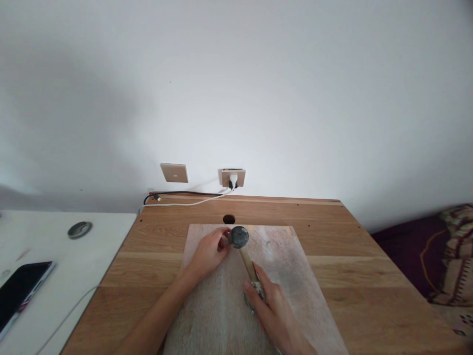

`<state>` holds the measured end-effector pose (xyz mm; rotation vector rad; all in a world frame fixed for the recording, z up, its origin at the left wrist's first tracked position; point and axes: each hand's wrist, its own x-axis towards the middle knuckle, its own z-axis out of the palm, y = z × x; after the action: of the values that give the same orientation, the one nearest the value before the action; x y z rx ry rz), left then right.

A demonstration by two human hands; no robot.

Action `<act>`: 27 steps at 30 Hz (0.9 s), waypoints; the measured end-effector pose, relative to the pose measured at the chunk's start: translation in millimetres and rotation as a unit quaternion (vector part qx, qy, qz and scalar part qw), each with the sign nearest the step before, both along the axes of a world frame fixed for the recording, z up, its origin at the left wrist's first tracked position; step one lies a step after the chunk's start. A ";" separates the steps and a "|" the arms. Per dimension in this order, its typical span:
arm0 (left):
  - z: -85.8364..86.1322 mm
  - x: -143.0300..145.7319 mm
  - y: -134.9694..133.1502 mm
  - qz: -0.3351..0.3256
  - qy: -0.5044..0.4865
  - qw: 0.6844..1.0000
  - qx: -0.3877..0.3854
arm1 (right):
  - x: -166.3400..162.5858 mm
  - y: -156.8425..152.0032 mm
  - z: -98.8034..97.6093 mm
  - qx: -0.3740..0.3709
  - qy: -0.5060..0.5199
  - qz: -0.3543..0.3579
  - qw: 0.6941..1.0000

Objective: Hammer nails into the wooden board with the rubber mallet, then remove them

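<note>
Mallet (246, 259) over board (291, 278), plug (233, 180) in socket (241, 178)

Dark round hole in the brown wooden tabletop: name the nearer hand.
Left hand, just this side of the hole; right hand, farther from it, grips a dark-headed, wooden-handled mallet.

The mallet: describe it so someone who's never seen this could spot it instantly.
On the wooden table lies a pale, worn board. Over it, the right hand grips the mallet by its handle, with the left hand close to its head. That dark, round head sets it apart from the pale board and bare hands.
</note>
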<state>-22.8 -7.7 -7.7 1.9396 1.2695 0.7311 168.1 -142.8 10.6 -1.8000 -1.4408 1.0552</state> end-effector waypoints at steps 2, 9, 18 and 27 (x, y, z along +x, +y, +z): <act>1.1 0.2 0.7 0.001 0.006 1.000 -0.001 | -1.5 0.9 0.7 -0.002 0.004 0.022 1.000; -2.2 -0.1 2.7 0.000 0.012 1.000 -0.002 | -2.0 1.4 -1.3 -0.005 -0.013 0.034 0.999; -2.4 -0.2 2.0 0.000 0.007 1.000 -0.003 | -4.3 1.8 4.6 -0.024 -0.002 0.040 0.999; 8.4 1.9 -24.0 0.026 0.046 0.997 0.054 | 2.8 -1.0 4.7 0.002 0.006 0.012 1.000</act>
<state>-20.9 -31.7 0.7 2.0542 1.3660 0.7577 170.8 -143.8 15.4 -1.7748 -1.4605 1.0719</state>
